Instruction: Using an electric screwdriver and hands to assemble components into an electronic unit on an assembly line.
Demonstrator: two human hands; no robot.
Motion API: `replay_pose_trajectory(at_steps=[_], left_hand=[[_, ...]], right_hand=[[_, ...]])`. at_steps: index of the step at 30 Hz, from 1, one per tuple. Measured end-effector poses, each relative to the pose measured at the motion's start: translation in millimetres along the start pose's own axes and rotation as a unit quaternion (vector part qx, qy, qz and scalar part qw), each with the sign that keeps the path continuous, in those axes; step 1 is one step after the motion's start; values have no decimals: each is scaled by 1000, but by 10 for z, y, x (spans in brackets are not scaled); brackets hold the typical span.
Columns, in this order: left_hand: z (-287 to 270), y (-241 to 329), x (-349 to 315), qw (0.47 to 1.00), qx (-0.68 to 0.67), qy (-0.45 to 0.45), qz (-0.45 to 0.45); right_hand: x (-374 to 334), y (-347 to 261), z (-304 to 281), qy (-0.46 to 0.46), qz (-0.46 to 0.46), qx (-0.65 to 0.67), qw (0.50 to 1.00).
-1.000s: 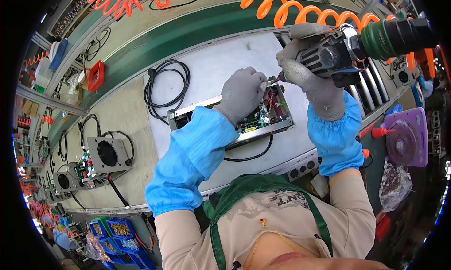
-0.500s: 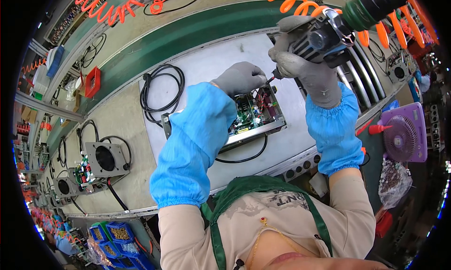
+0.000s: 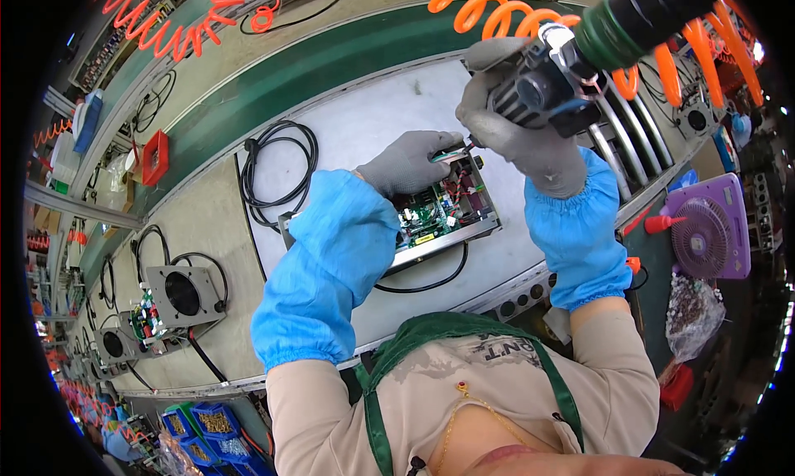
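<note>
A metal chassis [image 3: 447, 246] lies open on the pale work board, with a green circuit board [image 3: 426, 215] and red and black wires inside. My gloved left hand [image 3: 406, 165] is over its far side, fingers bent together near the far right corner; whatever they pinch is hidden. My gloved right hand [image 3: 530, 141] is closed around a power screwdriver [image 3: 538, 91], a dark tool with a green and black rear end. The screwdriver's tip points down at that same corner, close to my left fingertips. Whether the tip touches a screw cannot be made out.
A coiled black cable [image 3: 310, 157] lies left of the chassis. More units with fans [image 3: 184, 292] stand on the bench farther left. Metal rollers [image 3: 642, 132] are at the right, beside a purple fan [image 3: 704, 236]. Orange coiled hoses [image 3: 476, 8] hang above. Blue bins [image 3: 217, 422] hold small parts.
My right hand has brought the screwdriver slightly left and down towards the chassis corner. My left hand has moved a little lower, its fingers reaching farther along the chassis's far edge.
</note>
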State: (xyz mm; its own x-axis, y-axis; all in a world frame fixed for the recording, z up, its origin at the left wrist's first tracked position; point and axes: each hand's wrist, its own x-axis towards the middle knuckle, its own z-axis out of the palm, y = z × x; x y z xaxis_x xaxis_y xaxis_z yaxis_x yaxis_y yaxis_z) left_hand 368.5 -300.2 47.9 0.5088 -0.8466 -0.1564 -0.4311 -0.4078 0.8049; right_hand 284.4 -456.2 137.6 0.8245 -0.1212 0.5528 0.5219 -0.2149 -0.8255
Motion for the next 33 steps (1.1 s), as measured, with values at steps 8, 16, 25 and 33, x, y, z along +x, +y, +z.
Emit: replay_pose_trajectory(at_steps=[8,16,25,33], left_hand=[[76,-68,12,998,-19,32,45],[78,-116,8,998,33,40,46],[52,-45,4,999,28,21,18],[2,-70,-36,999,-34,1,19]], right_hand=[[102,12,-68,104,56,124,985],[94,30,5,108,26,91,990],[197,26,73,40,46,115,991],[245,92,81,68,51,104,991]])
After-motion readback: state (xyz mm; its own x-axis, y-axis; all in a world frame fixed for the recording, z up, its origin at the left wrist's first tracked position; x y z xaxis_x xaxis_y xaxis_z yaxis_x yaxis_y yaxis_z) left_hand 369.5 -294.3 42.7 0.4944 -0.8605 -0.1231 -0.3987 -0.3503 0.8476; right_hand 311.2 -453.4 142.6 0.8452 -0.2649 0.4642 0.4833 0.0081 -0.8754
